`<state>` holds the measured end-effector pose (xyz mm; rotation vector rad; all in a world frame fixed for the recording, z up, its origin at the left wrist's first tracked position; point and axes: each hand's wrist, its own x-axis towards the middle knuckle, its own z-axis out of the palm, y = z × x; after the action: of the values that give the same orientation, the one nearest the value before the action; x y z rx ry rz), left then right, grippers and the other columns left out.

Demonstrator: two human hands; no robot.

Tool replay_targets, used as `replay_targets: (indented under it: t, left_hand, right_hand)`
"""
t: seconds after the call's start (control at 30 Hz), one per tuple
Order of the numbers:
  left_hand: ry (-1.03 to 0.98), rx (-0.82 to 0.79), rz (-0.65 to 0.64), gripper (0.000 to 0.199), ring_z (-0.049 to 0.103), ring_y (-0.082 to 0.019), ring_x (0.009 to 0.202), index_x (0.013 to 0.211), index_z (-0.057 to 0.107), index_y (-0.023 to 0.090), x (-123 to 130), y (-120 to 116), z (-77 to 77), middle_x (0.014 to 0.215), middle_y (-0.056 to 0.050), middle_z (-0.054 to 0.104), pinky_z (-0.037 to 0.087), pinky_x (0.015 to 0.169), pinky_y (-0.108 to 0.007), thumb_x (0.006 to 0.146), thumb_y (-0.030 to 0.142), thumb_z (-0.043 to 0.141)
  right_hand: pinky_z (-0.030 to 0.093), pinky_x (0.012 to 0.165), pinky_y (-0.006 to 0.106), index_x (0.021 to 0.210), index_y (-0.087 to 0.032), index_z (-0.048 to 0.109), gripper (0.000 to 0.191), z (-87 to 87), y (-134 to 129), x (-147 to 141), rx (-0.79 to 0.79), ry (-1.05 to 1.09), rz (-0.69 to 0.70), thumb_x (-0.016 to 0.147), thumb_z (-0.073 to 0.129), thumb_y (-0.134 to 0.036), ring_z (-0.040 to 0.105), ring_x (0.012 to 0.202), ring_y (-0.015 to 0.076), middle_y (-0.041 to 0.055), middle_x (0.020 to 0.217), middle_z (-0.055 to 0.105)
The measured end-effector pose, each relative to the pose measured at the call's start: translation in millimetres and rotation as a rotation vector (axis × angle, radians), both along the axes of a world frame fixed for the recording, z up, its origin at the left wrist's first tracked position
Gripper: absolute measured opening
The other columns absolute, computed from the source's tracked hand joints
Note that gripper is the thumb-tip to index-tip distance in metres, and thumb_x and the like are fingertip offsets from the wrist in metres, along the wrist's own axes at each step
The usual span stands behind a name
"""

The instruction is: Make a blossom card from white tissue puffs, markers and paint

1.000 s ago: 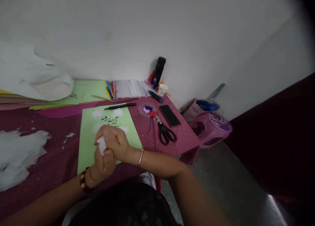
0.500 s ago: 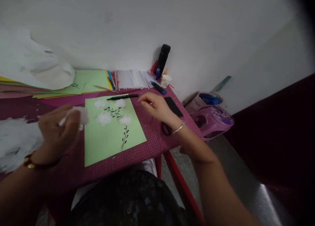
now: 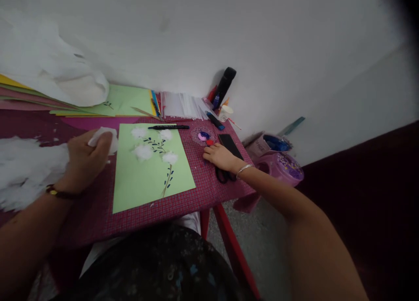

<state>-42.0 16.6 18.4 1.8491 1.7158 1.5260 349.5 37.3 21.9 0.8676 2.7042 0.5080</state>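
My left hand (image 3: pixel 83 159) is closed around a wad of white cotton (image 3: pixel 105 139), just left of a sheet of light green paper (image 3: pixel 137 187). Fluffy white cotton puffs (image 3: pixel 143 152) and painted dark leaves on thin stems show on the sheet. My right hand (image 3: pixel 221 157) is low over the table to the right of the paper, fingers bent down together. Something small and bluish shows under its fingertips, too hidden to name. Just beyond is a clear dish (image 3: pixel 196 136) with pink, blue and red in it. Black-handled scissors (image 3: pixel 221 175) lie beside the wrist.
A cotton heap (image 3: pixel 29 174) covers the table's left side. A black marker (image 3: pixel 170 127) crosses the paper's top edge. Behind are coloured sheets (image 3: pixel 131 100), white strips (image 3: pixel 186 105), a blue-black cutter (image 3: pixel 215 120) and a black bottle (image 3: pixel 225 87). A pink stool (image 3: pixel 275 167) stands right.
My right hand has moved down to the table, uncovering the dish. My left hand still holds the cotton beside the paper. The view has shifted slightly.
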Motion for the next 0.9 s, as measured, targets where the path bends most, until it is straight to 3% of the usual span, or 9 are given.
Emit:
replay_targets:
  t: [0.17, 0.4, 0.57, 0.7, 0.8, 0.9]
  left_hand:
    - [0.111, -0.003, -0.117, 0.039, 0.031, -0.009, 0.049, 0.056, 0.033, 0.020, 4.2, -0.6, -1.6, 0.052, 0.006, 0.031, 0.023, 0.049, -0.025, 0.090, 0.032, 0.048]
    - [0.232, 0.003, -0.166, 0.040, 0.031, -0.010, 0.052, 0.058, 0.031, 0.021, 3.7, -0.1, -7.9, 0.054, 0.006, 0.030, 0.022, 0.053, -0.028, 0.092, 0.034, 0.046]
    - [0.236, 0.042, -0.186, 0.039, 0.031, -0.011, 0.051, 0.059, 0.032, 0.021, 3.5, 0.1, -11.0, 0.055, 0.005, 0.032, 0.022, 0.055, -0.029, 0.093, 0.035, 0.046]
    - [0.242, 0.049, -0.196, 0.038, 0.034, -0.012, 0.052, 0.059, 0.035, 0.021, 2.7, 1.4, -11.8, 0.056, 0.005, 0.034, 0.023, 0.057, -0.029, 0.092, 0.036, 0.045]
    - [0.243, 0.042, -0.211, 0.038, 0.034, -0.012, 0.053, 0.060, 0.035, 0.022, 2.1, 1.4, -12.6, 0.057, 0.004, 0.035, 0.024, 0.057, -0.029, 0.093, 0.038, 0.044]
    - [0.227, 0.033, -0.220, 0.039, 0.033, -0.013, 0.053, 0.060, 0.033, 0.022, 2.2, 0.8, -13.1, 0.056, 0.005, 0.033, 0.023, 0.057, -0.029, 0.094, 0.039, 0.044]
  right_hand:
    - [0.035, 0.079, 0.035, 0.100, -0.016, 0.060, 0.015, 0.6, -0.4, 5.3, -0.014, -0.058, 0.082, 0.099, 0.045, -0.018, 0.056, 0.084, 0.0205, 0.0080, 0.100, 0.066]
    - [0.038, 0.080, 0.036, 0.096, -0.015, 0.060, 0.015, 3.7, 12.7, 2.4, -0.039, -0.126, 0.218, 0.098, 0.045, -0.015, 0.057, 0.080, 0.0189, 0.0076, 0.096, 0.066]
    - [0.045, 0.080, 0.035, 0.103, -0.015, 0.059, 0.015, 10.2, 11.6, 3.8, -0.054, 0.011, 0.216, 0.097, 0.045, -0.015, 0.062, 0.084, 0.0190, 0.0113, 0.106, 0.069]
    - [0.051, 0.082, 0.035, 0.101, -0.018, 0.060, 0.013, 14.7, -16.1, 5.0, -0.113, 0.470, 0.057, 0.092, 0.051, -0.015, 0.068, 0.094, 0.0208, 0.0127, 0.113, 0.070]
    - [0.055, 0.074, 0.033, 0.101, -0.023, 0.056, 0.012, 21.4, -38.1, 0.0, -0.137, 1.101, -0.163, 0.090, 0.052, -0.018, 0.071, 0.084, 0.0177, 0.0072, 0.104, 0.072]
    - [0.056, 0.060, 0.029, 0.098, -0.025, 0.050, 0.006, 30.4, -40.5, -8.6, -0.137, 1.775, -0.326, 0.093, 0.048, -0.024, 0.068, 0.061, 0.0132, -0.0008, 0.087, 0.071]
